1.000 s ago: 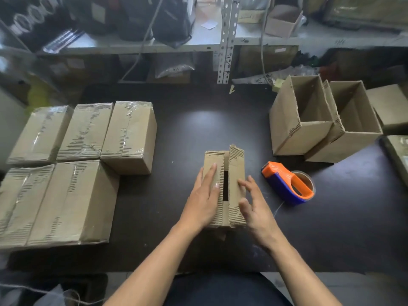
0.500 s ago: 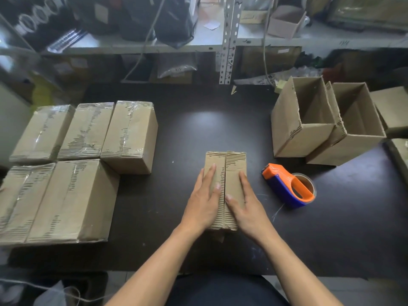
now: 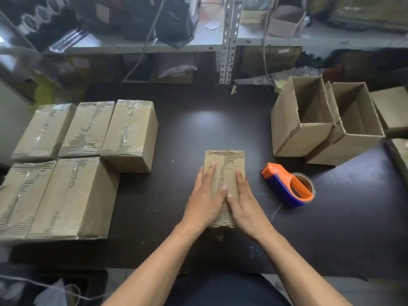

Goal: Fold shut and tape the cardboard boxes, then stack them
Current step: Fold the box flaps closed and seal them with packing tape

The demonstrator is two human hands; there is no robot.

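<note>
Bare forearms, dark navy trousers

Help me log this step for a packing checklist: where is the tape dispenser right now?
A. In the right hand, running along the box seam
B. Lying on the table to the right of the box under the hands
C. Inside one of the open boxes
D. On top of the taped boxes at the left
B: the orange and blue tape dispenser lies on the dark table, right of the box that both the left hand and right hand press flat.

Box (image 3: pixel 229 164) torn corrugated cardboard; table (image 3: pixel 198 129) dark matt.
</note>
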